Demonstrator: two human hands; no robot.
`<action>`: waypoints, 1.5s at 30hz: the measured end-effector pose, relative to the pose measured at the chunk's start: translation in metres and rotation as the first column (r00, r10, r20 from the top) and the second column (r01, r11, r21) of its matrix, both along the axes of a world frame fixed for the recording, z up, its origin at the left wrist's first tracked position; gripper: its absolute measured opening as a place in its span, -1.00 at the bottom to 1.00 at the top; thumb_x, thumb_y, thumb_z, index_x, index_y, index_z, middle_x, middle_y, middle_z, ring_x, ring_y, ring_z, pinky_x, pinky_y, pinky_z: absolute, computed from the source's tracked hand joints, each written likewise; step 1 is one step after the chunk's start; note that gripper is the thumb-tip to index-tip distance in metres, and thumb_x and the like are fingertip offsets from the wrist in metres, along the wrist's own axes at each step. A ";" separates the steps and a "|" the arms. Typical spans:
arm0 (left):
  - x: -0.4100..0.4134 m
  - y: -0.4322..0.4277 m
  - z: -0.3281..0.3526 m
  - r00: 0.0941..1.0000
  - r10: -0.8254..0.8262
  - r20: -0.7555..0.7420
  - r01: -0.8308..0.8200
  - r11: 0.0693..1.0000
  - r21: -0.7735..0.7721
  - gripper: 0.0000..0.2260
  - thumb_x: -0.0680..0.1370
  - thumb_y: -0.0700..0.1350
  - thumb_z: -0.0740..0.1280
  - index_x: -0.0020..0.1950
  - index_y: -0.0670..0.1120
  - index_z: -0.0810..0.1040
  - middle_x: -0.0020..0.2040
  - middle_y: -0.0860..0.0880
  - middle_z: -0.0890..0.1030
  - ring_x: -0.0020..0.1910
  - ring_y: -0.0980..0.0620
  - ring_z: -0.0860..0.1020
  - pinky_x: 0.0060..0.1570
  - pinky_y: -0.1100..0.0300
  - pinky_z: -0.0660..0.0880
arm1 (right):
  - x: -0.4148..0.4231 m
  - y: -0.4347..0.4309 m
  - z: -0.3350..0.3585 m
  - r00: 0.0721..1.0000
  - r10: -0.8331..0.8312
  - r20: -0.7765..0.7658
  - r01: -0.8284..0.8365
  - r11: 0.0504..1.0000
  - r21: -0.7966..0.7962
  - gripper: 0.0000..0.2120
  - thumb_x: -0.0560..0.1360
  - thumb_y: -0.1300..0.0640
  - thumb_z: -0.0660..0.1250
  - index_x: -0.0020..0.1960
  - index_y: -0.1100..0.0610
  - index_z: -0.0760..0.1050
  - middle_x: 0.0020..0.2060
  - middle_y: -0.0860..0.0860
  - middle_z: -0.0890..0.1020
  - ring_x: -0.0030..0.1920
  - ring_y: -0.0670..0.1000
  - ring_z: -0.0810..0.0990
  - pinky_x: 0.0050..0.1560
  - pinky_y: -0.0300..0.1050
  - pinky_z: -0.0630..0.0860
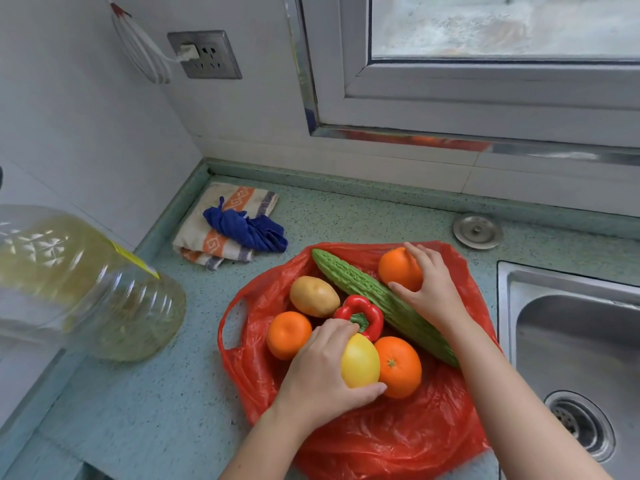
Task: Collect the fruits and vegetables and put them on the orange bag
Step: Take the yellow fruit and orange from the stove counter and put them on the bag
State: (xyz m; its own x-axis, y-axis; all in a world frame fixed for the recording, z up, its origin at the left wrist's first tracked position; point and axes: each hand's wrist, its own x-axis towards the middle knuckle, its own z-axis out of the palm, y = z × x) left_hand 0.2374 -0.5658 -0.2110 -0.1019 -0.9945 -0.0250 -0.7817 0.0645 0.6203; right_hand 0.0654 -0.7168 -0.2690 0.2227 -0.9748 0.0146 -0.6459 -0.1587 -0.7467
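An orange-red plastic bag (398, 441) lies spread on the counter. On it lie a potato (313, 296), a red bell pepper (363, 315), a long green bitter gourd (377, 303), and two oranges, one at the left (287, 336) and one nearer me (398, 367). My left hand (322, 372) grips a yellow lemon (360, 360) between thumb and fingers, beside the near orange. My right hand (433, 285) holds a third orange (398, 268) at the bag's far right, next to the gourd.
A steel sink (571, 341) sits right of the bag, with a round metal cap (478, 232) behind it. A folded towel (221, 216) with a blue cloth (247, 228) lies at the back. A large oil bottle (79, 285) stands on the left.
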 end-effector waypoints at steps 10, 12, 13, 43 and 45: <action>-0.011 0.008 -0.009 0.996 -0.017 0.091 0.026 0.995 -0.094 -0.28 0.26 0.32 0.35 0.31 -0.03 0.39 0.27 0.04 0.42 0.26 0.10 0.36 0.23 0.32 0.23 | -0.016 0.068 0.024 0.995 -0.009 0.102 0.022 0.992 -0.126 -0.42 0.34 0.17 0.47 0.31 0.11 0.37 0.24 0.12 0.41 0.30 0.06 0.33 0.24 -0.17 0.19; -0.014 0.010 -0.012 0.991 -0.035 0.128 0.052 0.990 -0.131 -0.28 0.26 0.32 0.34 0.30 -0.05 0.41 0.26 0.01 0.45 0.24 0.07 0.38 0.22 0.27 0.28 | -0.018 0.087 0.026 0.994 0.020 0.107 -0.008 0.994 -0.107 -0.43 0.36 0.11 0.47 0.32 0.07 0.36 0.27 0.06 0.39 0.31 0.02 0.31 0.24 -0.16 0.19; -0.015 0.010 -0.013 0.989 -0.043 0.139 0.063 0.988 -0.140 -0.28 0.26 0.32 0.34 0.30 -0.05 0.41 0.26 0.00 0.45 0.24 0.05 0.38 0.21 0.23 0.31 | -0.018 0.095 0.026 0.994 0.036 0.105 -0.025 0.994 -0.105 -0.43 0.35 0.07 0.45 0.32 0.05 0.36 0.28 0.05 0.39 0.32 0.01 0.30 0.25 -0.14 0.20; 0.011 0.012 -0.058 0.890 -0.103 0.445 0.174 0.977 -0.123 -0.11 0.24 0.41 0.21 0.44 -0.03 0.17 0.47 -0.12 0.20 0.46 -0.09 0.00 0.32 -0.17 -0.02 | -0.006 0.122 -0.011 0.983 0.184 0.018 -0.178 0.969 -0.172 -0.52 0.32 0.11 0.42 0.22 0.11 0.46 0.28 0.11 0.41 0.30 0.02 0.29 0.27 -0.05 0.27; 0.012 0.012 -0.057 0.889 -0.107 0.445 0.179 0.976 -0.123 -0.13 0.25 0.41 0.19 0.43 -0.03 0.19 0.46 -0.11 0.22 0.46 -0.09 0.02 0.31 -0.17 -0.01 | -0.005 0.122 -0.011 0.983 0.182 0.013 -0.177 0.969 -0.172 -0.52 0.32 0.10 0.41 0.22 0.11 0.46 0.28 0.11 0.42 0.30 0.04 0.30 0.27 -0.04 0.27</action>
